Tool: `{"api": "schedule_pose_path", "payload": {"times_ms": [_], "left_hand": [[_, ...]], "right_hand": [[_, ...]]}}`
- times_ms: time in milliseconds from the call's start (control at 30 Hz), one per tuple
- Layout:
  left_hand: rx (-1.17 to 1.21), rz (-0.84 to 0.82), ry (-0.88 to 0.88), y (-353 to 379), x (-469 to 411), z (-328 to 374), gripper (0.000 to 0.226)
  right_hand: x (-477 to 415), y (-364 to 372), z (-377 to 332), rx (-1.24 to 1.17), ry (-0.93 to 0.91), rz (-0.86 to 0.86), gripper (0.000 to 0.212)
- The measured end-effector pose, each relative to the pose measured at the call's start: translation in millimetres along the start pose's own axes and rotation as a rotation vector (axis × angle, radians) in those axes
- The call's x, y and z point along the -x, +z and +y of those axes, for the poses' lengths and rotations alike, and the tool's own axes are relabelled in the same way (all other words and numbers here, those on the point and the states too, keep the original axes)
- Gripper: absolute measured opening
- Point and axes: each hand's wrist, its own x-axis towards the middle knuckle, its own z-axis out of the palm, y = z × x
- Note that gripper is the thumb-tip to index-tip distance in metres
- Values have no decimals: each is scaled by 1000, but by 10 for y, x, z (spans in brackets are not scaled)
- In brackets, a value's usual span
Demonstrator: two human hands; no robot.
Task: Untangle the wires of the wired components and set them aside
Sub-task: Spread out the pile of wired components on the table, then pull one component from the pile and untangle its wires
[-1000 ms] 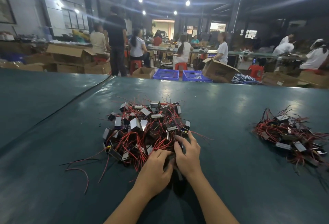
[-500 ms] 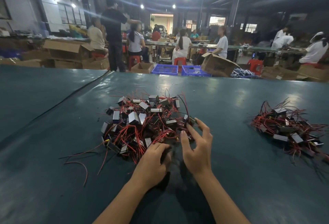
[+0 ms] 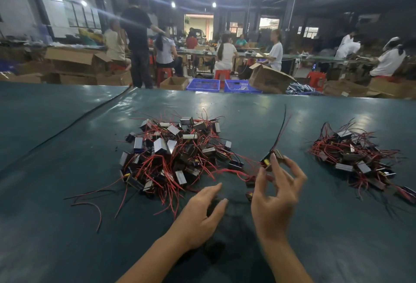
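Spreading across the lower view, a dark teal sheet-covered surface [image 3: 56, 147] carries everything. At its left, a few loose red and black wire ends [image 3: 94, 206] trail out from the big tangled heap of small black-and-silver box-shaped wired components [image 3: 171, 150], whose thin leads cross one another in every direction. Just beside the heap's near right edge, the left hand [image 3: 200, 213] hovers palm down, low over the surface, fingers loosely extended and holding nothing. To its right, the right hand [image 3: 275, 195] is raised and pinches a single small black component with a yellow spot and a metal side [image 3: 273, 159] between thumb and forefinger, its other fingers spread and curved. That component's thin red and black leads [image 3: 281, 129] stand up from it, clear of the heap. A long red wire [image 3: 231, 172] lies on the surface between the heap and the spot under the right hand; whether it joins the held part I cannot tell. Well apart at the right lies a smaller, flatter heap of the same wired components [image 3: 355, 154]. Beyond the surface's far edge stand open cardboard boxes [image 3: 74, 60] at the left, two blue plastic crates [image 3: 203, 84] near the middle, and people seated on red stools [image 3: 221, 73].
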Motion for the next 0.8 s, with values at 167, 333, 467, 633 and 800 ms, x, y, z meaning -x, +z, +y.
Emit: {"api": "schedule_pose_path", "payload": {"times_ms": [167, 333, 467, 633, 800], "left_hand": [[419, -28, -172, -50, -20, 123, 49], [719, 42, -203, -23, -13, 207, 42], [688, 245, -130, -14, -25, 197, 32], [620, 340, -69, -100, -59, 137, 22], [492, 408, -78, -168, -61, 35, 38]], "right_hand": [[6, 30, -83, -98, 40, -29, 36], [212, 134, -234, -394, 466, -193, 38], [258, 158, -229, -432, 566, -289, 42], [320, 190, -195, -349, 606, -465, 21], [289, 172, -167, -264, 705, -453, 5]]}}
